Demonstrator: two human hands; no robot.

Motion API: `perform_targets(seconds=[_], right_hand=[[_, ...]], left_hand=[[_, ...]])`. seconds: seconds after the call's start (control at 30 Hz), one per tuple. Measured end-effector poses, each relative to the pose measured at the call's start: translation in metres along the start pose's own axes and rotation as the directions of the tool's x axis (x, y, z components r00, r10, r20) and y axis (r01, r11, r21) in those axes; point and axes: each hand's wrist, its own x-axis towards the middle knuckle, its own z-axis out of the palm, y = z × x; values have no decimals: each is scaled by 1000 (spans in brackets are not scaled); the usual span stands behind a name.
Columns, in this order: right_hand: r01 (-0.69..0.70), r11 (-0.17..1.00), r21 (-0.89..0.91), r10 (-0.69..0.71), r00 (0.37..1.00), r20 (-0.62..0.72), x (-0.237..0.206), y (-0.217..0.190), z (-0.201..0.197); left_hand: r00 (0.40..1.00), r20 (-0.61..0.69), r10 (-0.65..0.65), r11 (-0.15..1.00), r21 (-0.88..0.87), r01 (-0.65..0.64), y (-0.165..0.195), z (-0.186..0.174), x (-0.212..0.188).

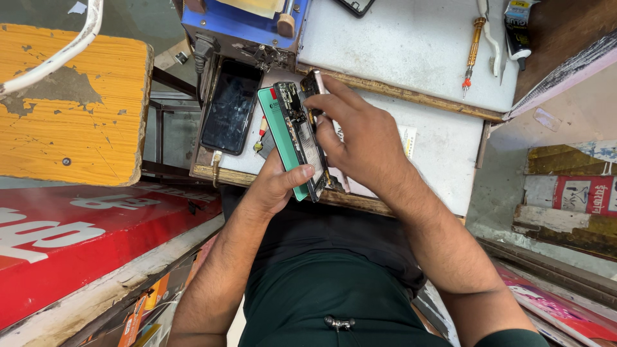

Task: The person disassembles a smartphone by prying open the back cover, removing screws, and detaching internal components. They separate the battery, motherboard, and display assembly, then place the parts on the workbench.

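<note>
Nearby, a black phone [230,108] lies left of the opened green phone [295,139].

Bare white worktop [411,45] beyond; blue machine [238,22] blocks far-left.

cracked black phone screen [231,106] on bench, red-and-white sign [77,238] lower left

White worktable [443,151] at frame centre; a dark phone [230,106] at its left, a screwdriver [472,51] upper right.
</note>
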Motion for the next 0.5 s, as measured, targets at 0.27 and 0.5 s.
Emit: perform_targets(seconds=[0.27,0.5], right_hand=[[-238,847,475,278,960,-15,-3,42,19],[-412,508,756,401,890,215,-13,79,45]], left_hand=[[999,-26,37,999,23,-37,8,-2,-1],[987,-121,104,987,135,-88,19,-25,-15]])
